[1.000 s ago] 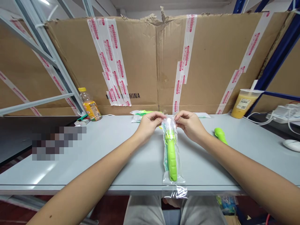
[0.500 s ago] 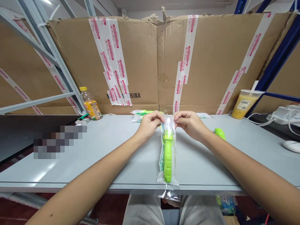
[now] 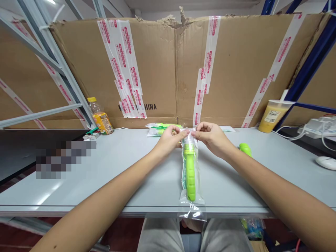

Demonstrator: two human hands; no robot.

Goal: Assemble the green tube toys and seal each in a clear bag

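Note:
A clear plastic bag [image 3: 193, 212] lies lengthwise before me, its near end hanging past the table's front edge. Inside is a bright green ridged, handle-shaped thing [image 3: 190, 175] with a clear top; its exact kind is unclear. My left hand [image 3: 170, 140] pinches the far end of the bag from the left, thumb and fingers closed. From the right, my right hand [image 3: 212, 137] grips the same end, thumb tip close to the other thumb. Behind my left hand lie similar packaged green items [image 3: 157, 132]. Past my right forearm sits a loose green piece [image 3: 245, 149], partly hidden.
On the grey table [image 3: 105, 175] stand a juice bottle [image 3: 103, 120] at back left and a lidded yellow drink cup [image 3: 273, 117] at back right. A white mouse [image 3: 325, 162] and a power strip [image 3: 319, 127] are far right. Taped cardboard [image 3: 162, 70] walls the back.
Both hands have drawn their thumbs closer together over the bag's far end. The bag has shifted slightly to the right, its near end tilting that way.

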